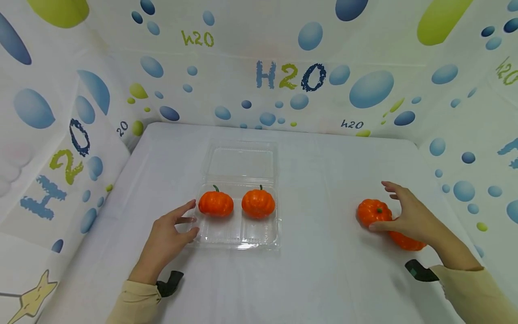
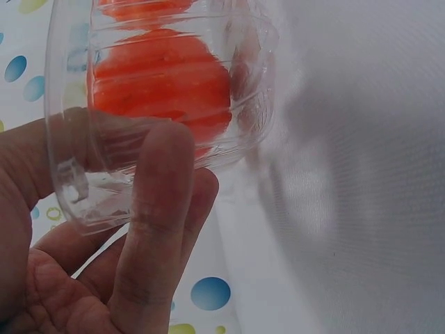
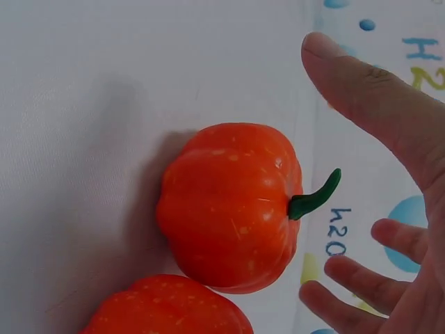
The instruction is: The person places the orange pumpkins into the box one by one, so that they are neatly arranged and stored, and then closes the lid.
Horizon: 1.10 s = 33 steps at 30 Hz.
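My left hand (image 1: 170,229) is at the left edge of a clear plastic clamshell container (image 1: 220,234), its thumb and fingers on either side of the rim (image 2: 66,174). The container's lid (image 1: 243,159) is folded back, away from me. Two small orange pumpkins, a left one (image 1: 216,204) and a right one (image 1: 258,204), sit side by side in the base, stems up. My right hand (image 1: 413,220) hovers with spread fingers over two more pumpkins on the table. One of these (image 3: 233,205) has a curved green stem; the other (image 3: 170,309) lies against it, partly hidden under the hand in the head view.
A white cloth covers the table (image 1: 315,270). Behind and at both sides rise white curtain walls (image 1: 226,81) printed with blue and green bubbles and "H2O" lettering. Dark wrist straps (image 1: 421,271) show by both sleeves.
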{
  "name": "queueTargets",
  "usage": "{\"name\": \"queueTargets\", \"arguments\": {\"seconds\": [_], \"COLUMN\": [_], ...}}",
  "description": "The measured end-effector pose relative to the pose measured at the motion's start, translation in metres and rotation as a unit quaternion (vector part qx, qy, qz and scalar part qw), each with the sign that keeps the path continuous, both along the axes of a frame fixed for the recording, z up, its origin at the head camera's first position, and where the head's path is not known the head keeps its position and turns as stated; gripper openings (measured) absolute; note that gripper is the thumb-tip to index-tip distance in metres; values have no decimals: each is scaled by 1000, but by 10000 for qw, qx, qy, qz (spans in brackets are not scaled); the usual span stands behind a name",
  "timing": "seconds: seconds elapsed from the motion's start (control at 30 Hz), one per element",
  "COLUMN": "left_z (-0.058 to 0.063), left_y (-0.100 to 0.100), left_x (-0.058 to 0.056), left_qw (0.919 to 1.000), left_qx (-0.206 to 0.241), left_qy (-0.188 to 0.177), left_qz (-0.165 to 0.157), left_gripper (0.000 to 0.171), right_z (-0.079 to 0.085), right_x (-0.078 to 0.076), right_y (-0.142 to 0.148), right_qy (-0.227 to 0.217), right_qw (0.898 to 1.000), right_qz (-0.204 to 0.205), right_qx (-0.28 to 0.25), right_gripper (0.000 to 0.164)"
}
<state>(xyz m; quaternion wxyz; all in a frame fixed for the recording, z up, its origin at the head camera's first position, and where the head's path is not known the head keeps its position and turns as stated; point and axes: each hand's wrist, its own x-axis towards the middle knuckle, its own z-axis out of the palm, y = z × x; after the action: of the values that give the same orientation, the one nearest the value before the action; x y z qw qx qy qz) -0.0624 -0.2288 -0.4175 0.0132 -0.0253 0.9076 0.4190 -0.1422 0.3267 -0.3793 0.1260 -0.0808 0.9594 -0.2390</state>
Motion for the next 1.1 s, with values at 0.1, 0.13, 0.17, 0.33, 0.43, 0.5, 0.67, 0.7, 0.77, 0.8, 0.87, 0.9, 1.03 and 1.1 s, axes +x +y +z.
{"name": "queueTargets", "arguments": {"seconds": [0.1,0.13,0.17,0.33,0.43,0.5,0.67,0.7,0.77,0.8,0.87,0.9,1.03,1.1], "left_z": [1,1,1,1,1,1,1,1,0,0,0,0,1,2], "left_y": [0,0,0,0,0,0,0,0,0,0,0,0,1,1], "left_x": [0,1,1,0,0,0,0,0,0,0,1,1,1,1], "left_qw": [10000,10000,10000,10000,10000,10000,10000,10000,10000,10000,10000,10000,10000,10000], "left_qx": [23,30,29,17,12,13,-23,-30,-40,-35,-29,-25,-23,-31], "left_qy": [8,11,15,43,59,57,20,16,8,1,-9,-15,-22,-39], "left_qz": [-10,-13,-16,-29,-41,-40,-9,-5,1,4,9,10,15,18], "left_gripper": [68,68,68,68,68,68,68,68,68,68,68,68,68,68], "right_z": [-2,-3,-3,-7,-10,-12,-17,-18,-19,-19,-20,-21,-24,-26], "right_x": [-2,-2,-2,-3,-4,-4,-5,-5,-5,-5,-5,-4,-4,-4], "right_y": [2,2,3,7,8,8,8,7,7,7,7,7,6,5], "right_qy": [-121,-145,-160,-280,-331,-326,-240,-210,-148,-123,-61,-21,146,218], "right_qw": [9999,9999,9999,9995,9991,9989,9982,9979,9973,9970,9965,9963,9960,9960], "right_qz": [16,28,38,86,126,164,262,274,283,288,300,311,359,381], "right_qx": [2,1,7,130,232,290,493,547,654,704,777,797,799,784], "right_gripper": [125,124,123,117,115,114,114,114,114,114,114,114,108,102]}}
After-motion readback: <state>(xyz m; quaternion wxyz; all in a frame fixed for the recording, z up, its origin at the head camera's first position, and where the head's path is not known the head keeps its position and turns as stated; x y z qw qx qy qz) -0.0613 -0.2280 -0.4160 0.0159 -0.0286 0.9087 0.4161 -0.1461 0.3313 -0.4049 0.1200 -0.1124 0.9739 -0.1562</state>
